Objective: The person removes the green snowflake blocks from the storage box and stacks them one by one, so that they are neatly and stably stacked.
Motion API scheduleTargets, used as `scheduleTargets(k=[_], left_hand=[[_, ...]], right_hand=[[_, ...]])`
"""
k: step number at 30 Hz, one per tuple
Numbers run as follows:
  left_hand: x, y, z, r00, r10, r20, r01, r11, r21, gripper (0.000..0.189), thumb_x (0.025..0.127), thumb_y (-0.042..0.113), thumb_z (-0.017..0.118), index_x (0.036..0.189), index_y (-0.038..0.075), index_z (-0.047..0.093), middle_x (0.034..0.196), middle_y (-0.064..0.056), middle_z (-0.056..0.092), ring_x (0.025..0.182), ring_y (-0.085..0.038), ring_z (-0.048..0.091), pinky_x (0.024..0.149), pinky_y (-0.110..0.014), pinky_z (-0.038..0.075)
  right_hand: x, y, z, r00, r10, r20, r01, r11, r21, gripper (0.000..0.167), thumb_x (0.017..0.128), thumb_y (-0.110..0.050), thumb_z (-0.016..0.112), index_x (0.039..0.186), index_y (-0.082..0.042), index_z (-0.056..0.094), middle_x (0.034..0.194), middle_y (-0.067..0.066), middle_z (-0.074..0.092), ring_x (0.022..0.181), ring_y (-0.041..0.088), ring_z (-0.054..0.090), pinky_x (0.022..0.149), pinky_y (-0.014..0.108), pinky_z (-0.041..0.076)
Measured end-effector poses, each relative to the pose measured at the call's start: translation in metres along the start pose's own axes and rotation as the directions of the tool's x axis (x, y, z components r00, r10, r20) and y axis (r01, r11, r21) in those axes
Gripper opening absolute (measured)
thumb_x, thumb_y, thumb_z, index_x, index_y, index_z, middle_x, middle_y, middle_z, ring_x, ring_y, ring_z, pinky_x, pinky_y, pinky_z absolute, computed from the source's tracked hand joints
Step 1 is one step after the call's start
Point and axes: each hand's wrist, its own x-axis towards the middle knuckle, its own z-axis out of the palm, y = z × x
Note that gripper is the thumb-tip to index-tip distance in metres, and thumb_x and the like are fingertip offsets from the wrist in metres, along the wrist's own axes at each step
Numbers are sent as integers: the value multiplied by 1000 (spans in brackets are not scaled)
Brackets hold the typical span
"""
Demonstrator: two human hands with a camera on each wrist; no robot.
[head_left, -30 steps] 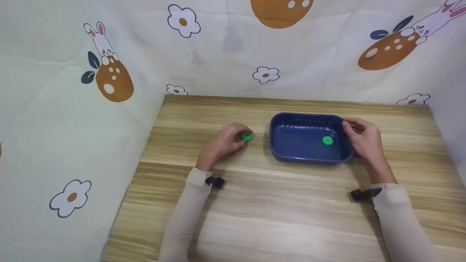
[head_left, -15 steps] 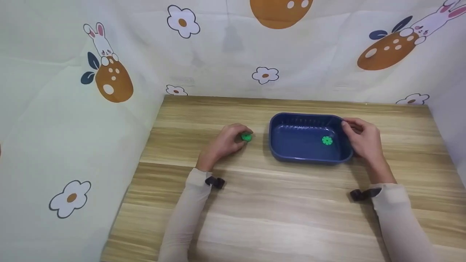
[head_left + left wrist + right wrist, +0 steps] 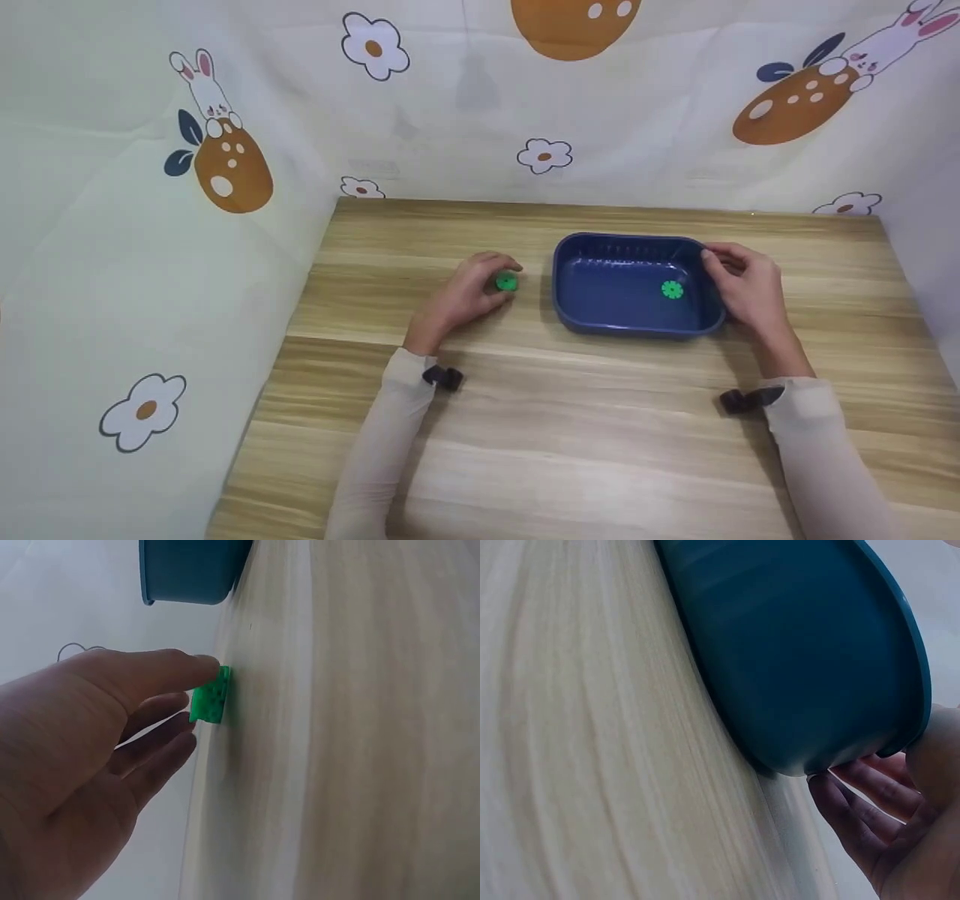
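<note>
A small green stack of notched plastic discs stands on the table between the thumb and index finger of my left hand. Those fingers are spread around it, with a gap visible in the head view. In the left wrist view the thumb overlaps the green stack, so contact there is unclear. My right hand holds the right end of a dark blue plastic basin, thumb over the rim and fingers outside. One flat green notched disc lies inside the basin, towards its right end.
The wood-grain table ends at a patterned cloth at the back and left. Black wrist cameras sit on both sleeves, the left camera and the right camera.
My left thumb and index finger have parted slightly from the green stack, which stays standing in place. The right hand keeps its hold on the basin.
</note>
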Motion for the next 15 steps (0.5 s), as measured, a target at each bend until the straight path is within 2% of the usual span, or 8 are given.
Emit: scheduleTargets(k=[3,9,15], left_hand=[[2,5,-1,1000,3,-17,-3,1000,14,40,95,10,82,134,5,72,139,-14,71,135,-32,64,120,-44,50],[6,22,-1,999,8,-39,-8,1000,-7,37,99,9,76,135,8,72,145,-13,69,141,-31,59,123,-44,46],[15,39,3,995,58,-84,-61,997,-40,33,102,10,73,135,8,72,143,-9,70,140,-26,61,123,-39,47]], right_hand=[[0,0,0,1000,3,-1,-3,1000,-2,39,105,-35,71,127,-4,78,109,-2,80,93,-16,66,85,2,52],[0,0,0,1000,3,0,-3,1000,-17,40,105,-36,71,128,-4,79,116,10,80,95,-16,66,86,1,51],[0,1,0,1000,-4,2,4,1000,-16,39,105,-35,71,127,-4,79,117,12,80,95,-16,65,87,2,51]])
